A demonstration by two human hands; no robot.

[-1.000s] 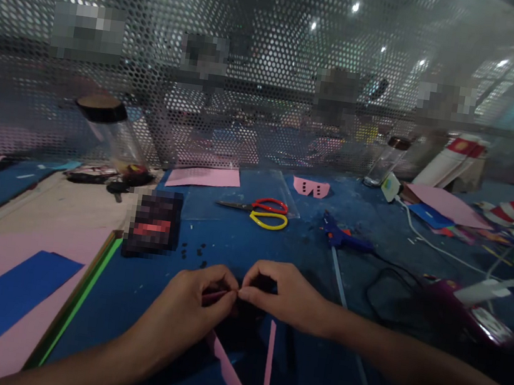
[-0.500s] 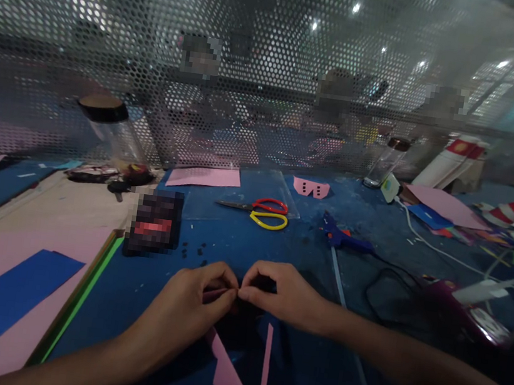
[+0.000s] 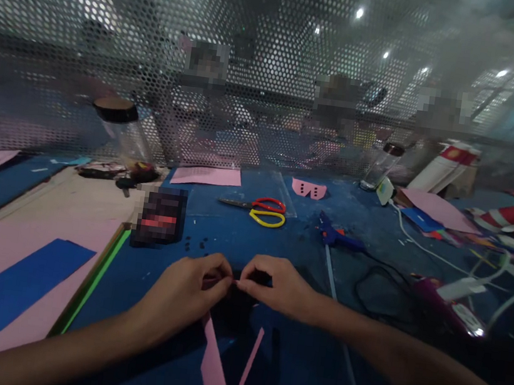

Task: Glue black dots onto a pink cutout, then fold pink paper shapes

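My left hand (image 3: pixel 187 287) and my right hand (image 3: pixel 273 283) meet fingertip to fingertip low in the middle of the head view, both pinched shut on a folded pink paper strip (image 3: pixel 215 364). The strip's two ends hang down from the pinch in a V above the blue table (image 3: pixel 213 237). A dark shape lies just under my fingers; I cannot make out what it is.
Red and yellow scissors (image 3: pixel 266 211) and a blue glue gun (image 3: pixel 334 235) with its black cord lie beyond my hands. Pink and blue paper sheets (image 3: pixel 14 274) are stacked at the left. A perforated metal screen (image 3: pixel 255 60) backs the table, with people behind it. Jars, cables and paper craft crowd the right.
The two hanging ends of the pink strip have swung closer together into a narrower V. My hands have stayed pinched together, shifted slightly left and up in view.
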